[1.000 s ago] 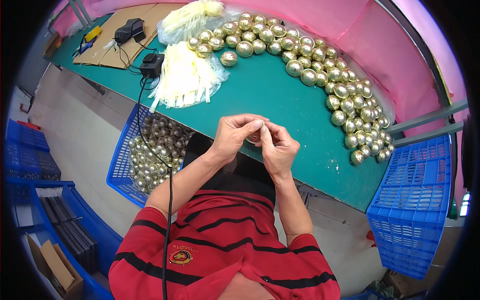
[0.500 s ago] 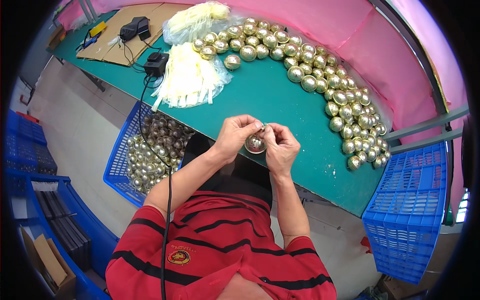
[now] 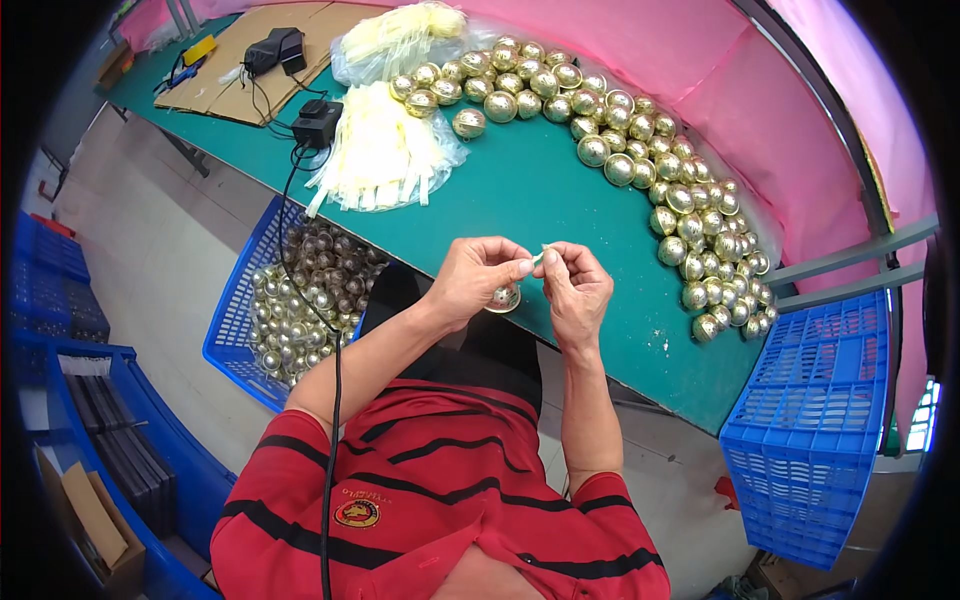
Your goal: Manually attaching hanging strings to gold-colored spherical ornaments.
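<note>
In front of me, at the table's near edge, a shiny gold ball ornament (image 3: 503, 299) hangs beneath my left hand (image 3: 470, 278), partly hidden by its fingers. Thumb and forefinger of that hand are pinched together on a short pale ribbon (image 3: 538, 258). My right hand (image 3: 578, 288) pinches the same ribbon from the other side, close to the left fingertips. How the ribbon joins the ball is hidden. A fanned bundle of pale yellow ribbons (image 3: 375, 165) lies on plastic to the left. Many similar gold balls (image 3: 690, 195) curve along the table's far and right side.
The green table (image 3: 510, 190) carries a second ribbon bundle (image 3: 405, 35), black adapters (image 3: 315, 122) and cardboard (image 3: 225, 70). A black cable (image 3: 337, 400) runs down across my front. Below left stands a blue basket (image 3: 228, 335) of balls; at right, a blue crate (image 3: 800, 440).
My hands have drawn slightly apart, the right one moving a little to the right. More pale ribbon shows between the fingertips, and the ball sits further under my left hand.
</note>
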The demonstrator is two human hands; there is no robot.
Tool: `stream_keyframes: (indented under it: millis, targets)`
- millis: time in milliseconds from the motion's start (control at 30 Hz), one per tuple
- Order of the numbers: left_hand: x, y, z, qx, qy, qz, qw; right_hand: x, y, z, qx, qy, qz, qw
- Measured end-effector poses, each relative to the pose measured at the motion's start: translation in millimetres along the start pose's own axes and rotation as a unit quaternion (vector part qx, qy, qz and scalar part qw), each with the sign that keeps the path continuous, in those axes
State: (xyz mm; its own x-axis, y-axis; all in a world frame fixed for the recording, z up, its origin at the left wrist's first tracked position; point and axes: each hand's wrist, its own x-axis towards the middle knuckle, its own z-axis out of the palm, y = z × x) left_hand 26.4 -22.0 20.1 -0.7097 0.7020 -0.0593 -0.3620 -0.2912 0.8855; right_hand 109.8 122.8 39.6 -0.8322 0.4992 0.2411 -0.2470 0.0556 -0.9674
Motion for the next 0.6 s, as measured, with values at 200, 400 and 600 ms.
stream_keyframes:
  millis: [200,400,600]
  targets:
    - [-6.0,2.3,0.1,-0.017,0.006,0.01,1.0,-0.4,-2.9,1.9,0.028,-0.001,0.038,0.999]
    - [-22.0,13.4,-15.4,-0.018,0.027,0.031,0.999,-1.9,-8.2,18.1,0.103,-0.033,0.094,0.99]
    - [-56.3,28.5,-38.2,0.004,0.079,0.042,0.996,3.3,3.3,42.8,0.054,-0.091,0.085,0.991]
